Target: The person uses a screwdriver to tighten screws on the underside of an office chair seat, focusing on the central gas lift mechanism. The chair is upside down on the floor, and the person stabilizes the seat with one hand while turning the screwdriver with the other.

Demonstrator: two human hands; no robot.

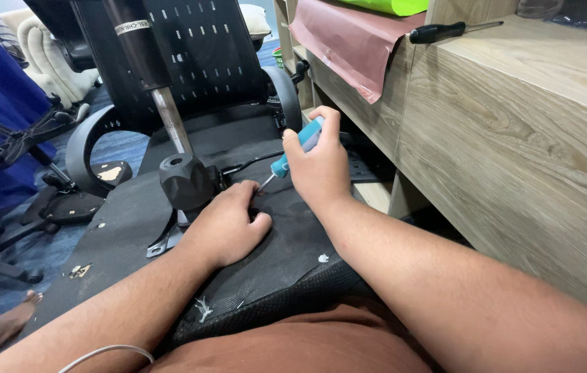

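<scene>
Right hand [319, 171] fingers closed round the blue screwdriver [296, 146]: light, rigid, best gripped at handle. Left hand [228, 224] rests flat, fingers loosely curled, on the upturned chair seat [266, 255], which looks heavy and stiff.

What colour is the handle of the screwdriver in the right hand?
Light blue screwdriver handle, clearest in the head view.

The screwdriver [298, 144] inside the right hand [321, 169]'s fingers has a teal-blue handle with a pale grey band near the thumb and a silver shaft. Under the left hand [228, 224]'s fingers the seat [272, 255] is black mesh, flecked with white scraps. Just beyond those fingertips the knob [184, 181] is matt black, on a silver rod [169, 117] with a black sleeve. Well beyond the right fingers lie a dusty pink sheet [348, 41], a black-handled screwdriver [445, 30] and a light wood-grain cabinet [514, 138].
</scene>
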